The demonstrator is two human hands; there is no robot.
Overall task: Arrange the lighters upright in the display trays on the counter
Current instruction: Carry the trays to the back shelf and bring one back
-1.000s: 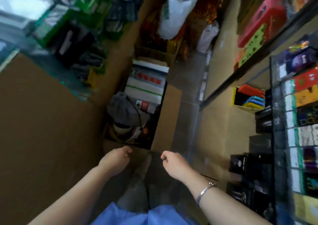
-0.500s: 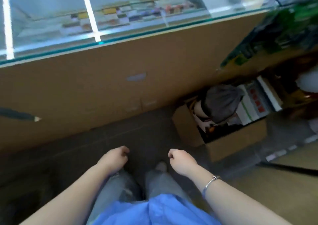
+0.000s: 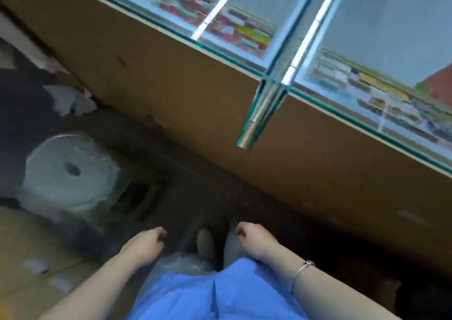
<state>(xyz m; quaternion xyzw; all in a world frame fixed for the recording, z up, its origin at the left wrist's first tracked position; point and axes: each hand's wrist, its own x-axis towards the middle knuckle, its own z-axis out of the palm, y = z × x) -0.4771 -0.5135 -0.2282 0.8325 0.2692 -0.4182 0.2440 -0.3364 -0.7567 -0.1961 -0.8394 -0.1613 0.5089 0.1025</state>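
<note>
Your left hand [image 3: 144, 246] and your right hand [image 3: 256, 242] hang low in front of your blue shirt [image 3: 220, 292], both with fingers loosely curled together and holding nothing. The glass counter [image 3: 367, 26] runs across the upper right corner; under its glass you see blurred coloured packs [image 3: 239, 28], but no lighters or display trays can be made out. The brown counter wall [image 3: 195, 94] stands between you and the top. On the floor at your left side lies a white roll in plastic [image 3: 68, 173], beside a cardboard box [image 3: 31, 258].
</note>
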